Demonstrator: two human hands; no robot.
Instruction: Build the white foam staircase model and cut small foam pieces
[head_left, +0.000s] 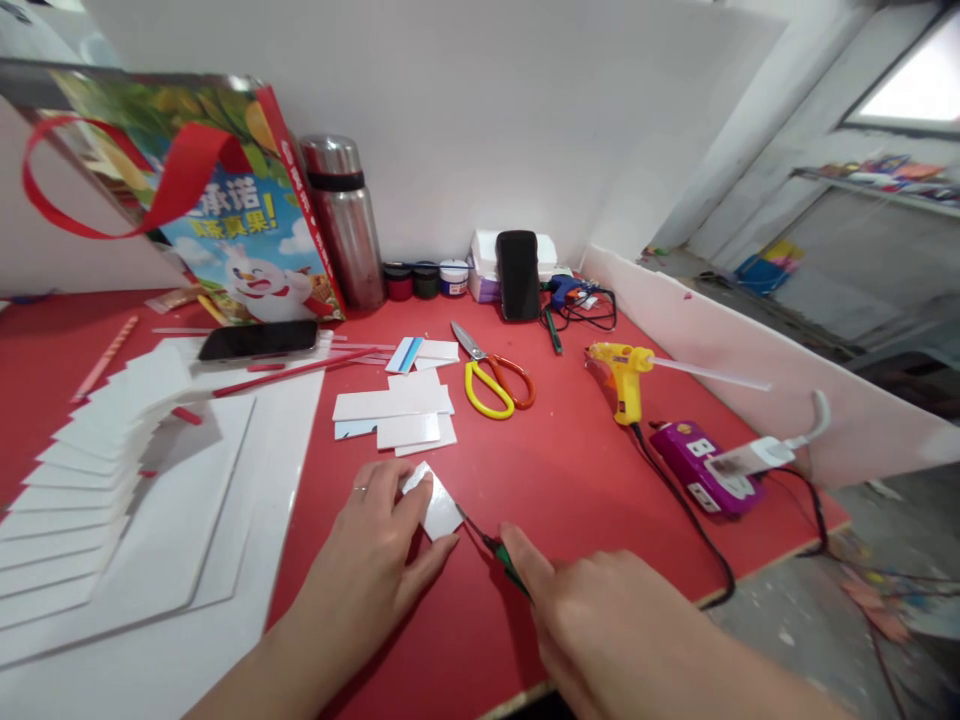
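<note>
My left hand (390, 535) presses a small white card piece (439, 508) against the red tabletop, fingers on its left side and thumb along its lower edge. In my right hand (592, 610) is a green-handled craft knife (510, 568), its thin dark blade pointing up and left with the tip at the card's right corner. Most of the knife's handle is hidden by my fingers. Beyond my left hand lies a loose group of cut white card strips (390, 403), some overlapping. Scissors (491, 382) with yellow and orange handles rest right of the strips.
A yellow glue gun (628, 378) and a purple power strip (701, 465) lie at right, cables trailing over the edge. White stepped card pieces (97, 470) fill the left. Behind are a phone (259, 341), gift bag (255, 230), steel flask (349, 230) and upright phone (518, 275).
</note>
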